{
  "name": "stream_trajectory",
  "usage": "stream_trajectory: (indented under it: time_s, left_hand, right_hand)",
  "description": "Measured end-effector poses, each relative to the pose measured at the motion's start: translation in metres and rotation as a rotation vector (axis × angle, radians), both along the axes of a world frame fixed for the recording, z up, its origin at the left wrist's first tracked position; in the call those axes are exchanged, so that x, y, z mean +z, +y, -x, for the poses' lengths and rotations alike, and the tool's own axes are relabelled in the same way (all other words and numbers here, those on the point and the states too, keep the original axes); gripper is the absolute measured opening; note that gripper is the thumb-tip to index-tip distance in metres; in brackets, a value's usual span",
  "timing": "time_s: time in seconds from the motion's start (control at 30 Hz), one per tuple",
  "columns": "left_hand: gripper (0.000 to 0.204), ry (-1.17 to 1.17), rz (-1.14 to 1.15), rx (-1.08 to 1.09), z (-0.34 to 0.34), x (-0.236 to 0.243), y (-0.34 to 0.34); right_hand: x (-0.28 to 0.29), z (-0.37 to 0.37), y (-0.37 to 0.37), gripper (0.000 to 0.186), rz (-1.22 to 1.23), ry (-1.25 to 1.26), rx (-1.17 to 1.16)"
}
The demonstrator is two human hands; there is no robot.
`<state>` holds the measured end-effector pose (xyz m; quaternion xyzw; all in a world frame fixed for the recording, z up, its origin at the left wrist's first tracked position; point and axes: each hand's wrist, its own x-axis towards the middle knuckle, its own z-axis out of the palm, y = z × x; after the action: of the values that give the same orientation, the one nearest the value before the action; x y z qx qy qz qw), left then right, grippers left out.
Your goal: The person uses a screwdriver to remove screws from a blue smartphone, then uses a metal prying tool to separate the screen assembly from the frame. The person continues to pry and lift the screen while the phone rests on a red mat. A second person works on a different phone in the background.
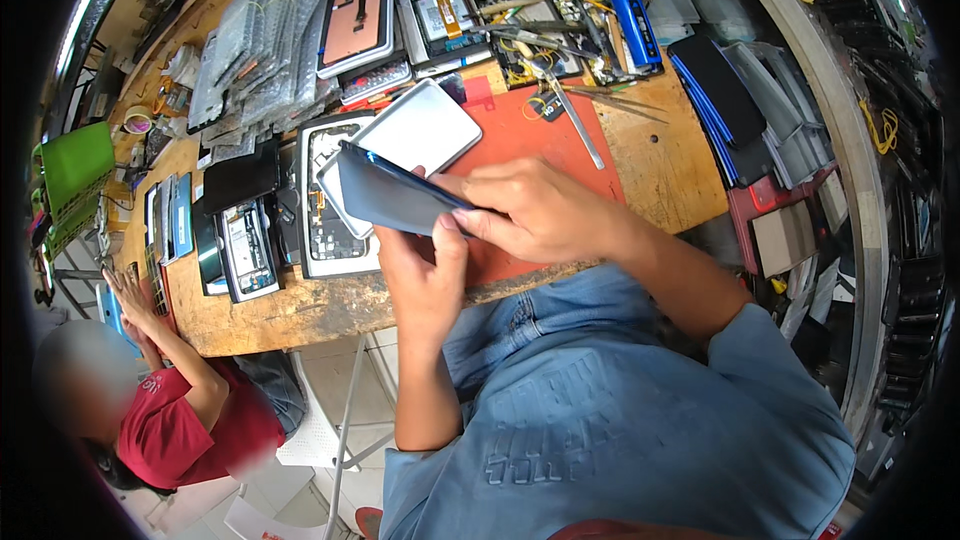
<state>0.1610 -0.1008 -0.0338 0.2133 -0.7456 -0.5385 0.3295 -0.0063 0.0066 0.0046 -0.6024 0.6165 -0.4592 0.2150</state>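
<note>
A dark smartphone (392,195) with a glossy face is held tilted above the near edge of the workbench. My left hand (425,265) grips its lower end from below, thumb laid against the face. From the right, my right hand (530,208) closes on the phone's edge with thumb and fingers. Below and behind the phone lies a white shallow tray (445,115), partly covered by it. That tray overlaps a white box (345,262) holding small dark parts. An orange-red mat (590,165) spreads under my hands.
An opened phone (243,250) lies at the left, near bubble-wrapped packets (265,30). Toward the back are an opened tablet (440,15), scattered hand tools (545,30) and a blue cylinder (630,15). A co-worker in a red shirt (200,420) sits at the bench's left end.
</note>
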Motion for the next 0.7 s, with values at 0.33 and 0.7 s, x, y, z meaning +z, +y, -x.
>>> stream_trajectory:
  time_s: [0.33, 0.7]
  left_hand:
    - [0.045, -0.064, -0.299, -0.006, -0.003, 0.01, -0.027]
    - [0.036, 0.136, -0.34, 0.208, 0.002, -0.007, 0.002]
  right_hand:
    - [0.001, 0.039, -0.033, 0.037, -0.245, -0.004, 0.038]
    - [-0.011, 0.038, -0.027, 0.035, 0.028, -0.057, -0.021]
